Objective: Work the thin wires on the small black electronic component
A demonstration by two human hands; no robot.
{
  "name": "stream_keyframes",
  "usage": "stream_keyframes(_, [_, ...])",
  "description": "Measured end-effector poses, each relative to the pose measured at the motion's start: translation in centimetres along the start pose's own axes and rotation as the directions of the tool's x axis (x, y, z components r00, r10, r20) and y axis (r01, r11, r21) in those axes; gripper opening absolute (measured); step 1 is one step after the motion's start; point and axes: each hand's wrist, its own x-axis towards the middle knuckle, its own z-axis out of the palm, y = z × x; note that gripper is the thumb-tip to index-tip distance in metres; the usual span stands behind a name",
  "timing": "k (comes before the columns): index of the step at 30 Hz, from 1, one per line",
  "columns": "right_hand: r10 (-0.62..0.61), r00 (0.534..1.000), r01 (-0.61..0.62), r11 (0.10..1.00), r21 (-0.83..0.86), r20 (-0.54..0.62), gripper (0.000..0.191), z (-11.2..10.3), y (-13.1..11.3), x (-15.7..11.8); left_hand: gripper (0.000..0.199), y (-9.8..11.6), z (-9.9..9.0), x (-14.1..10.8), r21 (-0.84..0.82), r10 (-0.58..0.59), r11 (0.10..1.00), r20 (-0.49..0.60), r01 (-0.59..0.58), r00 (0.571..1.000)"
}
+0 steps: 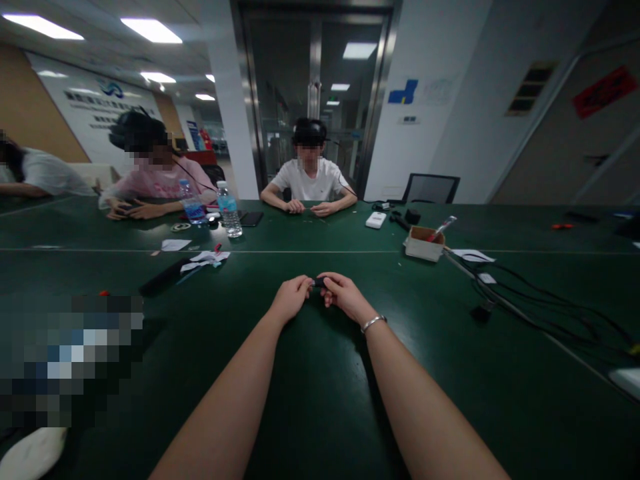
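My right hand (pixel 342 293), with a silver bracelet (pixel 374 324) at its wrist, pinches a small black stick-like object (pixel 319 283) between thumb and fingers. At the other end of that object, my left hand (pixel 294 295) has its fingers closed around a short, light, metallic-looking tip. Both hands meet just above the dark green table (pixel 320 373). The object is too small to tell its exact kind, and the fingers cover part of it.
Across the table sits a person in a white shirt (pixel 313 180); another in pink (pixel 170 177) is at the left. Water bottles (pixel 229 212), paper scraps (pixel 206 259) and a black umbrella-like item (pixel 165 276) lie leftward. A small box (pixel 424 245) and black cables (pixel 545 293) are rightward.
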Motion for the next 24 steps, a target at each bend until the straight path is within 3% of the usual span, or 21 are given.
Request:
stream_keyframes(5, [0.036,0.995,-0.038,0.999,-0.018,-0.090,0.028,0.16,-0.09,0.13,0.016,0.19,0.02,0.08,-0.074,0.085,0.993,-0.042,-0.088,0.996])
stream_keyframes(8, [0.039,0.994,-0.041,0.999,-0.014,-0.099,0.025,0.15,-0.02,0.24,0.017,0.34,0.02,0.04,-0.130,0.103,0.985,-0.074,-0.112,0.992])
stream_keyframes(24, [0.042,0.996,-0.045,0.998,-0.052,-0.074,0.029,0.17,0.02,0.33,0.022,0.49,0.29,0.12,-0.242,0.026,0.969,-0.087,-0.046,0.996])
